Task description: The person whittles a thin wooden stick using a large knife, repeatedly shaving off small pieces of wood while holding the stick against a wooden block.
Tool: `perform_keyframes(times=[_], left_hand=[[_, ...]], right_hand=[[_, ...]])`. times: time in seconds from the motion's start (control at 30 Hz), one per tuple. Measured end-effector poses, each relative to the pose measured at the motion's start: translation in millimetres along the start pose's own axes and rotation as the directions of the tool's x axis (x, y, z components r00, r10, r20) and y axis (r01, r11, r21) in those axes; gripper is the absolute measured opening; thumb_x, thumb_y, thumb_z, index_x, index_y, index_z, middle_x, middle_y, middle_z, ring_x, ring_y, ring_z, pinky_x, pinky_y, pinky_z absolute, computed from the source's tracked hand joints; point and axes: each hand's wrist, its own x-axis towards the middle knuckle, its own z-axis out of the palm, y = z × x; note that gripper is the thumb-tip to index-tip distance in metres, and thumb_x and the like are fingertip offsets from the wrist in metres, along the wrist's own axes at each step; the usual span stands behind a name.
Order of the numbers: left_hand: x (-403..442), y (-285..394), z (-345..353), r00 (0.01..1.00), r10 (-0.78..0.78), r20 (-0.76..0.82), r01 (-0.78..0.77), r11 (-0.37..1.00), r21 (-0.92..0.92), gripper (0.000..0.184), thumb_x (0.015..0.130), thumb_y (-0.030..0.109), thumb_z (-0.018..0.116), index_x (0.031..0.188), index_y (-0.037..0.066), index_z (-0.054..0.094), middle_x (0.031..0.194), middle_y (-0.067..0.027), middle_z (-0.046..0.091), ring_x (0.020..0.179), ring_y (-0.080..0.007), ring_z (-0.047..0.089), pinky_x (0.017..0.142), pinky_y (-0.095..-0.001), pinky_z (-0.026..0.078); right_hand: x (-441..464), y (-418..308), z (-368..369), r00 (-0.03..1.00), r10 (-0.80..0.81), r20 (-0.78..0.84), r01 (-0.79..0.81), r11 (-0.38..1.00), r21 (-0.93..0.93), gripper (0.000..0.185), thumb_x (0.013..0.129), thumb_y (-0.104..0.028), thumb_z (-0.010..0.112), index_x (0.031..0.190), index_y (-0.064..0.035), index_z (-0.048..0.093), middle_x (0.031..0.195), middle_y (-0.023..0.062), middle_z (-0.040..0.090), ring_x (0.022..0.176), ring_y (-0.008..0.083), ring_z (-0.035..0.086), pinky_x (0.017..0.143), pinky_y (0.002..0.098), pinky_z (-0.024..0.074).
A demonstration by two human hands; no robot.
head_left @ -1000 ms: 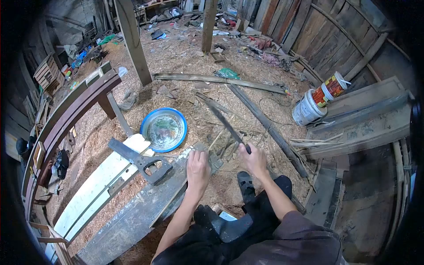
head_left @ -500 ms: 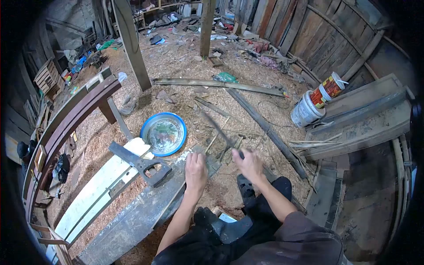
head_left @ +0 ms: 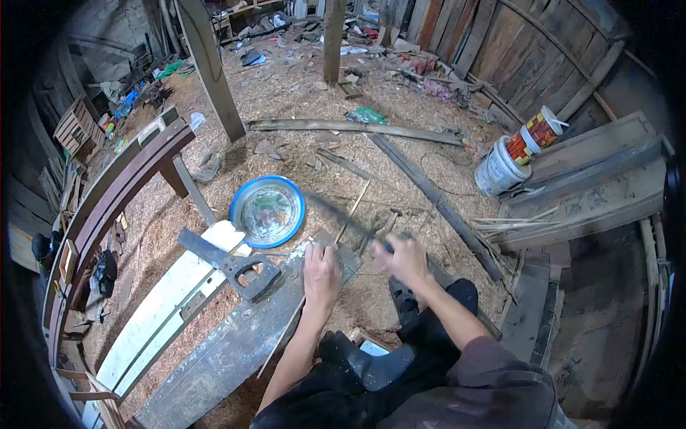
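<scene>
My left hand (head_left: 321, 273) is closed around a thin wooden strip (head_left: 353, 213), over the edge of a wide grey plank (head_left: 207, 361). The strip slants out past the knuckles, and its other end shows below the wrist. In my right hand (head_left: 404, 259) is the dark handle of a machete (head_left: 339, 214), its long blade blurred and pointing up and left across the strip. Whether blade and strip touch, I cannot tell. A handsaw (head_left: 230, 264) lies to the left, across a white board (head_left: 161, 314) and the plank.
A blue-rimmed basin (head_left: 267, 211) stands on the shavings just beyond the plank. Long wooden beams (head_left: 436, 204) lie ahead. At right are stacked buckets (head_left: 503, 166) and a wooden trough-like frame (head_left: 586, 200); a curved brown wooden piece (head_left: 118, 196) is at left.
The machete's blade has swung lower and flatter, its tip now farther left near the basin. My left hand keeps its hold on the strip. The whole view has shifted slightly.
</scene>
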Motion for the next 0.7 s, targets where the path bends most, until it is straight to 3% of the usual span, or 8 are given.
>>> perform_keyframes(times=[0.03,0.17,0.23,0.3,0.43,0.47,0.57,0.7], left_hand=[[-3.9,0.2,-1.5,1.000,-0.004,0.010,0.004,1.000,0.000,0.016,0.085,-0.005,0.061,0.101,-0.003,0.064,0.093,-0.0210,0.056,0.093,-0.0405,0.056,0.082,-0.0504,0.049],[1.0,3.8,-1.2,1.000,-0.006,-0.011,0.006,0.999,-0.043,0.014,0.085,-0.005,0.062,0.098,-0.003,0.064,0.090,-0.0205,0.057,0.090,-0.0397,0.056,0.080,-0.0498,0.048],[4.8,3.5,-2.2,0.999,0.019,-0.037,-0.021,0.997,-0.075,0.011,0.086,-0.004,0.062,0.097,-0.003,0.063,0.090,-0.0200,0.057,0.089,-0.0397,0.056,0.079,-0.0500,0.048],[6.9,3.0,-3.8,0.999,0.030,-0.014,-0.030,0.999,-0.031,0.010,0.086,-0.004,0.062,0.096,-0.002,0.063,0.089,-0.0197,0.057,0.089,-0.0398,0.056,0.079,-0.0502,0.048],[1.3,1.5,2.1,1.000,-0.008,-0.013,0.008,1.000,-0.015,0.011,0.085,-0.004,0.062,0.096,-0.002,0.063,0.091,-0.0198,0.057,0.091,-0.0401,0.056,0.080,-0.0504,0.048],[-0.3,3.2,1.4,1.000,-0.006,-0.006,0.006,1.000,-0.019,0.011,0.085,-0.004,0.062,0.096,-0.002,0.063,0.091,-0.0198,0.057,0.091,-0.0401,0.056,0.080,-0.0504,0.048],[3.4,1.5,0.2,0.999,-0.012,0.033,0.013,0.999,-0.051,0.015,0.084,-0.004,0.062,0.098,-0.002,0.064,0.093,-0.0201,0.057,0.092,-0.0400,0.056,0.081,-0.0502,0.048],[2.6,4.6,-1.9,1.000,0.014,0.025,-0.014,1.000,-0.007,0.017,0.084,-0.005,0.062,0.100,-0.002,0.066,0.092,-0.0192,0.058,0.093,-0.0386,0.056,0.082,-0.0490,0.049]], right_hand=[[4.5,2.4,3.0,0.995,0.057,-0.080,-0.056,0.998,0.007,0.062,0.101,-0.063,0.048,0.075,-0.0082,0.061,0.046,0.0097,0.054,0.040,0.0280,0.058,0.043,0.0454,0.0482],[-11.9,-26.6,-4.6,0.994,0.080,0.071,-0.087,0.991,0.104,0.070,0.102,-0.069,0.042,0.074,-0.0068,0.058,0.045,0.0070,0.050,0.038,0.0259,0.052,0.044,0.0459,0.0476],[-10.1,-14.5,-5.5,0.997,-0.054,0.050,0.054,0.999,-0.004,0.071,0.102,-0.069,0.041,0.074,-0.0063,0.058,0.046,0.0068,0.050,0.038,0.0273,0.051,0.045,0.0469,0.0481],[1.5,2.8,1.3,0.999,0.045,-0.009,-0.045,0.999,0.016,0.069,0.102,-0.068,0.041,0.077,-0.0058,0.059,0.046,0.0064,0.050,0.038,0.0291,0.051,0.046,0.0481,0.0486],[2.1,-18.2,-6.6,0.991,0.122,0.049,-0.126,0.986,0.108,0.069,0.104,-0.070,0.034,0.079,-0.0096,0.059,0.047,-0.0012,0.042,0.036,0.0177,0.044,0.037,0.0401,0.0427],[-7.0,-27.1,-14.7,0.998,0.023,0.063,-0.027,0.998,0.058,0.067,0.104,-0.069,0.033,0.079,-0.0115,0.056,0.048,-0.0060,0.036,0.036,0.0111,0.036,0.032,0.0358,0.0374],[-0.3,-9.5,-25.8,0.978,-0.150,0.143,0.161,0.985,-0.067,0.065,0.105,-0.066,0.034,0.077,-0.0112,0.054,0.048,-0.0076,0.034,0.036,0.0097,0.033,0.032,0.0344,0.0358],[24.7,1.7,-15.7,0.991,0.117,0.068,-0.117,0.993,-0.010,0.064,0.105,-0.064,0.034,0.077,-0.0104,0.056,0.047,-0.0055,0.034,0.038,0.0097,0.036,0.034,0.0344,0.0368]])
